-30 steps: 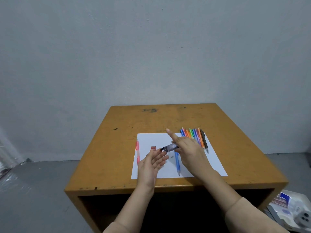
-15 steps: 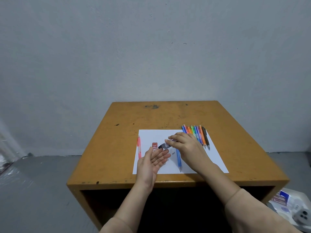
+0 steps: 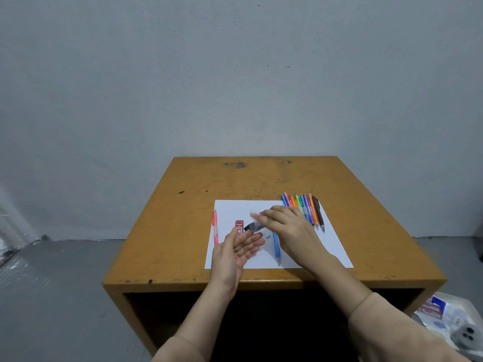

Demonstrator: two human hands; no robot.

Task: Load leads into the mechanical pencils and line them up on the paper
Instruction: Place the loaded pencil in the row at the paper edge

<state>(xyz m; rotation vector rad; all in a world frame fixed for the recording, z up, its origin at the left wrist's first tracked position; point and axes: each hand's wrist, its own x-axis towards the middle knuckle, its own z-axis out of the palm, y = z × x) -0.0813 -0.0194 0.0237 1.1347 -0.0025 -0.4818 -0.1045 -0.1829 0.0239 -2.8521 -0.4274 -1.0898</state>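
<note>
The left hand (image 3: 240,248) lies flat and wide, palm up, just over the paper (image 3: 235,209). The right hand (image 3: 291,228) holds a gray lead case (image 3: 254,226) and tips its dark end down to the left fingers. 1 right finger is a blur, so I cannot tell how it sits.

1 blue pencil (image 3: 276,246) lies on the paper, partly under the right hand. A red lead case (image 3: 239,227) lies flat just beside the left fingers. A pink pencil (image 3: 215,227) lies along the paper's left edge. A row of pencils (image 3: 304,209) sits at the far right corner, with its far ends poking onto the table (image 3: 261,178).

The paper's near edge is close to the table's front edge. Bare wood shows behind the paper and on both sides. A gray wall (image 3: 235,74) stands right behind the table. A white tray (image 3: 444,313) with small boxes sits on the floor at the right.
</note>
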